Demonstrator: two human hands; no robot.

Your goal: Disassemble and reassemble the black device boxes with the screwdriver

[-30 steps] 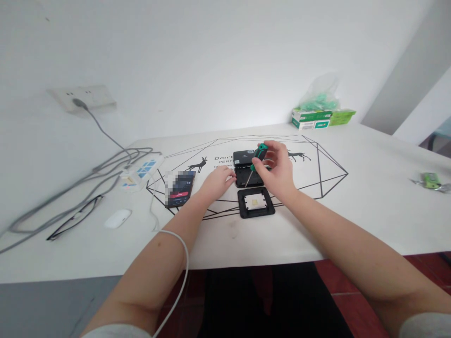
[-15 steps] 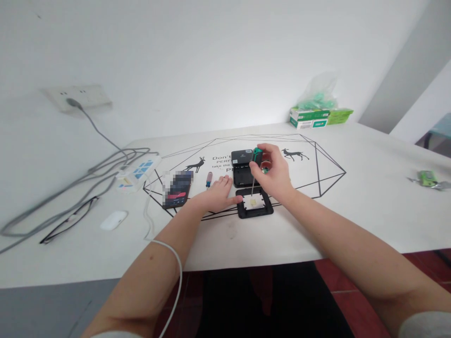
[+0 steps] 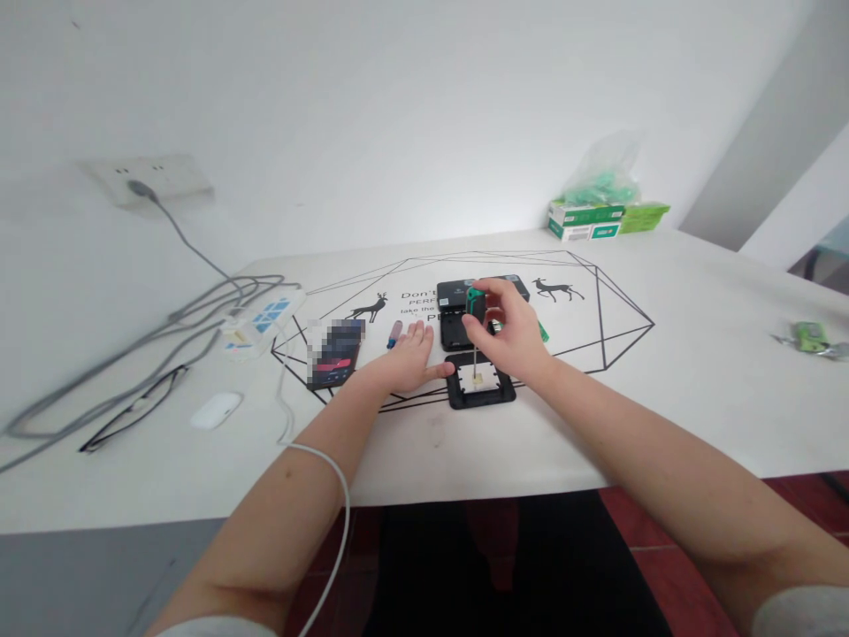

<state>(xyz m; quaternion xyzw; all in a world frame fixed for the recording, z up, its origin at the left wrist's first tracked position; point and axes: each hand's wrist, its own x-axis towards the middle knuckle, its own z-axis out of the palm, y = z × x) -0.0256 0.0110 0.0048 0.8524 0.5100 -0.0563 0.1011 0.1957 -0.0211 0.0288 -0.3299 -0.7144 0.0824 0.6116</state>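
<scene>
My right hand point(image 3: 508, 341) is closed on a green-handled screwdriver point(image 3: 475, 305), held nearly upright with its tip on the pale plate inside a black square frame point(image 3: 482, 386). My left hand point(image 3: 408, 358) lies flat and open on the table, its fingertips touching the frame's left edge. Just behind the frame sit a black open casing point(image 3: 455, 331) and a black box point(image 3: 457, 292). A small blue-and-red screwdriver point(image 3: 393, 334) lies behind my left hand.
A phone point(image 3: 335, 354) lies left of my left hand. Further left are a power strip point(image 3: 262, 323) with grey cables, glasses point(image 3: 133, 411) and a white mouse point(image 3: 216, 410). Green boxes point(image 3: 597, 221) stand at the back right. A small green item point(image 3: 810, 337) lies far right.
My right hand brought the screwdriver from the casing towards me and stood its tip on the frame's plate. My left hand slid back to the frame's left edge, uncovering the blue screwdriver.
</scene>
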